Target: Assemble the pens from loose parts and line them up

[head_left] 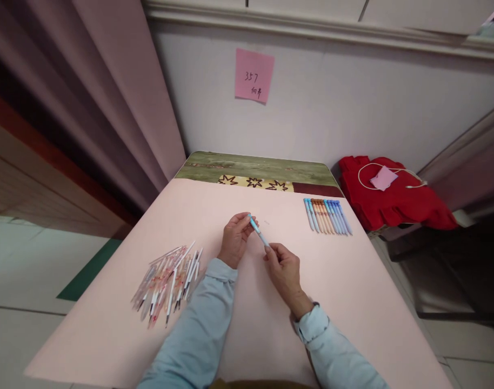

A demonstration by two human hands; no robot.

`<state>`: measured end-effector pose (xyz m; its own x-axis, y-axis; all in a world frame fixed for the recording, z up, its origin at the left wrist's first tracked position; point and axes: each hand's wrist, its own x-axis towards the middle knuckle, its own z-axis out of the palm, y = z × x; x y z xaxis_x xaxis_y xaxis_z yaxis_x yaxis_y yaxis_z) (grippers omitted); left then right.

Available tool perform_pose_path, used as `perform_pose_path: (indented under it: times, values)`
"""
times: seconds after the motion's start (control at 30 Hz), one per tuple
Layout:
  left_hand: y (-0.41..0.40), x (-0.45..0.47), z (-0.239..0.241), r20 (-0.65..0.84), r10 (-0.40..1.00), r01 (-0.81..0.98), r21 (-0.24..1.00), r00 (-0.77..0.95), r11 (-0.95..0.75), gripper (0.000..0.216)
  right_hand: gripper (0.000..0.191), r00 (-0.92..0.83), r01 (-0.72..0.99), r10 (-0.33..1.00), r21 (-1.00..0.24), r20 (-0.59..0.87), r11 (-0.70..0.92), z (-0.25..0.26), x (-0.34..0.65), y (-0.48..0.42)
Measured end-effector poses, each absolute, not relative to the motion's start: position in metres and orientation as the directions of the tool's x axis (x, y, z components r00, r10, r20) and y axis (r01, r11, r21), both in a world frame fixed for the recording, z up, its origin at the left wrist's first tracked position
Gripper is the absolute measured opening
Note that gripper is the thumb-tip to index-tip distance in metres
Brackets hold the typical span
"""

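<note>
Over the middle of the table, a light blue pen (259, 230) is held slantwise between my two hands. My left hand (234, 237) is closed on its upper, brighter blue end. At the lower, paler end, the fingers of my right hand (284, 267) pinch the pen. On the left lies a loose pile of pen refills and pen barrels (166, 281), pointing in mixed directions. A neat row of blue and brown pens (327, 217) lies side by side at the right. A tiny clear piece (267, 222) rests on the table just beyond the held pen.
The table (255, 335) has a pale pink cover, with a green wood-patterned strip (263, 162) at its back edge. A pink note (254, 75) hangs on the wall behind. To the right, a red cloth (393, 200) carries a white cable and another pink note. Curtains (109, 70) hang at left.
</note>
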<state>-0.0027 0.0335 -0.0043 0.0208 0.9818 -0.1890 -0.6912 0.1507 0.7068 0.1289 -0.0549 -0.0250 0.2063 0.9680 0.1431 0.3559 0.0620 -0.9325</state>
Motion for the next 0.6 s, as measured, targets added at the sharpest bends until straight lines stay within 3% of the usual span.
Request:
perform_pose_path:
  times: [0.6]
  values:
    - [0.0338, -0.0039, -0.0002, -0.152, 0.978, -0.626, 0.779, -0.140, 0.032, 0.032, 0.027, 0.274, 0.501, 0.943, -0.865, 0.187, 0.026, -0.0240, 0.1274, -0.0568]
